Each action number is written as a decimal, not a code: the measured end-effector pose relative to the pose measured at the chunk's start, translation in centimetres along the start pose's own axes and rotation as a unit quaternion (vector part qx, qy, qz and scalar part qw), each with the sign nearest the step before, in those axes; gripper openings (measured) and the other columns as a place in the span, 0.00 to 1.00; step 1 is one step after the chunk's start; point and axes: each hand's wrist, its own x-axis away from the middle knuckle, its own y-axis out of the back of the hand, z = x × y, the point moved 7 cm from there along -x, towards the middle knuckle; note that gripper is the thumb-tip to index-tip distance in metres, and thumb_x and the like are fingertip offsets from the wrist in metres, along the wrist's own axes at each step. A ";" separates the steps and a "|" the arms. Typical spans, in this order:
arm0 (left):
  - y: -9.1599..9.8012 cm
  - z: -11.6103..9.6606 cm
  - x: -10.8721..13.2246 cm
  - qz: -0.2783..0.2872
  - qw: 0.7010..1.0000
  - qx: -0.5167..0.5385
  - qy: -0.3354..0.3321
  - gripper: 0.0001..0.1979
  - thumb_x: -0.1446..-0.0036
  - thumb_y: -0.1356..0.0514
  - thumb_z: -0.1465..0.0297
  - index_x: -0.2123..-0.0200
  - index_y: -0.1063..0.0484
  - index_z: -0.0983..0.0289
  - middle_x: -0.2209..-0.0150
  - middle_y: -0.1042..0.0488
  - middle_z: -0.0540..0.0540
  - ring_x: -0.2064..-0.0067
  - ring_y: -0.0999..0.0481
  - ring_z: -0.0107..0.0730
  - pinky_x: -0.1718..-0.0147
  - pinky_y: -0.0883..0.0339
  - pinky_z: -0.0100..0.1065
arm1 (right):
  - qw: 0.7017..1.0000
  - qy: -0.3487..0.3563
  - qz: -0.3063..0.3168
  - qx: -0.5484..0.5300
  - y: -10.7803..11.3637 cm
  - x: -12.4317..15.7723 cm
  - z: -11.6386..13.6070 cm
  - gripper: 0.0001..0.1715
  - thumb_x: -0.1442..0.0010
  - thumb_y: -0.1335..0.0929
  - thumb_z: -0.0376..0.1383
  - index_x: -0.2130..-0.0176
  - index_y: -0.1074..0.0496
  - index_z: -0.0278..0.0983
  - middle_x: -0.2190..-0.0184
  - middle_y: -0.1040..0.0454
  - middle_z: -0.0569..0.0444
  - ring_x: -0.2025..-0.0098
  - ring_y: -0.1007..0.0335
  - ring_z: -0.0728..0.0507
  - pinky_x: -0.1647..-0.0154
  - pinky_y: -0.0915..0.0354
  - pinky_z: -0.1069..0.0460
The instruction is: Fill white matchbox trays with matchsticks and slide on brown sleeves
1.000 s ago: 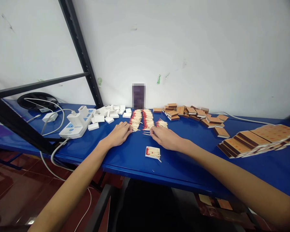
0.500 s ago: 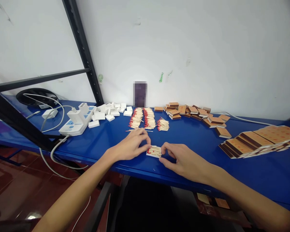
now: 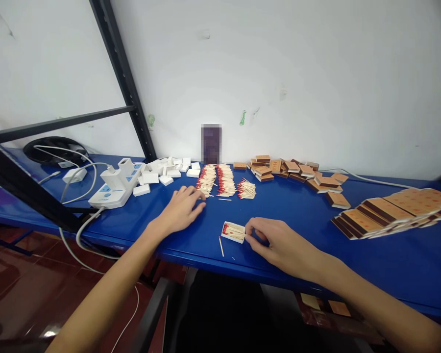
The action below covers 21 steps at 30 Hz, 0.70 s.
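Note:
A small white matchbox tray (image 3: pixel 232 239) filled with red-tipped matches (image 3: pixel 233 230) lies on the blue table near its front edge. My right hand (image 3: pixel 274 239) pinches the tray's right end between thumb and index finger. A single loose match (image 3: pixel 221 246) lies just in front of the tray's left side. Farther back, my left hand (image 3: pixel 182 208) has its fingers apart over the tabletop, fingertips at the near end of the left row of matches (image 3: pixel 206 179). Beside that row are a second row (image 3: pixel 226 180) and a smaller heap of matches (image 3: pixel 247 189).
White empty trays (image 3: pixel 150 177) lie in a heap at the back left, by a power strip (image 3: pixel 113 193) with cables. Brown matchbox sleeves (image 3: pixel 292 167) are scattered at the back right; stacked flat ones (image 3: pixel 385 213) lie farther right. A black metal frame (image 3: pixel 123 73) stands at left.
My left hand has left the tray and moved back and left to the match rows, fingers opening. A loose match now shows in front of the tray. My right hand stays at the tray's right end.

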 end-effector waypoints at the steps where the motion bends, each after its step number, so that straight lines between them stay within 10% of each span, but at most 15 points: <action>1: -0.1 1.0 0.0 0.001 1.000 -0.020 0.016 0.12 0.33 0.50 0.63 0.53 0.31 0.61 0.55 0.31 0.57 0.54 0.34 0.44 0.56 0.40 0.44 | 1.000 -0.004 -0.005 -0.001 0.2 -0.2 -0.1 0.10 0.33 0.39 0.36 0.68 0.36 0.39 0.71 0.31 0.57 0.71 0.36 0.48 0.70 0.43 0.53; 21: -1.1 2.9 -0.2 0.009 0.999 -0.026 0.039 0.10 0.32 0.52 0.65 0.59 0.32 0.60 0.58 0.32 0.57 0.56 0.34 0.44 0.59 0.40 0.44 | 0.988 -0.017 -0.015 0.155 -3.5 -0.9 4.2 0.16 0.32 0.40 0.44 0.60 0.29 0.37 0.62 0.24 0.48 0.70 0.27 0.44 0.76 0.42 0.52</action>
